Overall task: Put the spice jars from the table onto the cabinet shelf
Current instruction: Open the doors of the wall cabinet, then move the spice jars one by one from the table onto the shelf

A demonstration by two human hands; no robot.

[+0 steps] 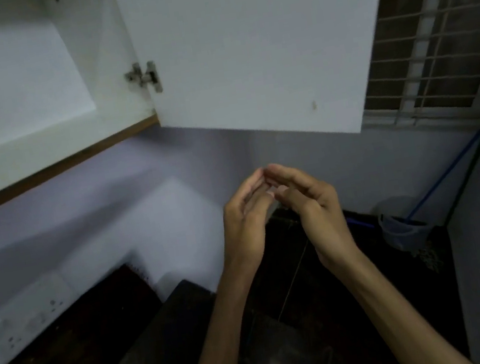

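No spice jar shows in this frame. The white wall cabinet (pixel 16 90) hangs at the upper left with its door (pixel 242 41) swung open toward me. Its bottom shelf (pixel 41 155) has a brown front edge and looks bare where I can see it. My left hand (pixel 245 215) and my right hand (pixel 307 200) are raised together below the open door, fingertips touching each other, fingers loosely bent. Neither hand holds anything.
A dark counter (pixel 101 343) runs along the lower left, under a white switch plate (pixel 25 316) on the wall. A barred window (pixel 433 28) is at the upper right. A grey bucket (pixel 400 223) with a blue-handled mop (pixel 454 162) stands in the right corner.
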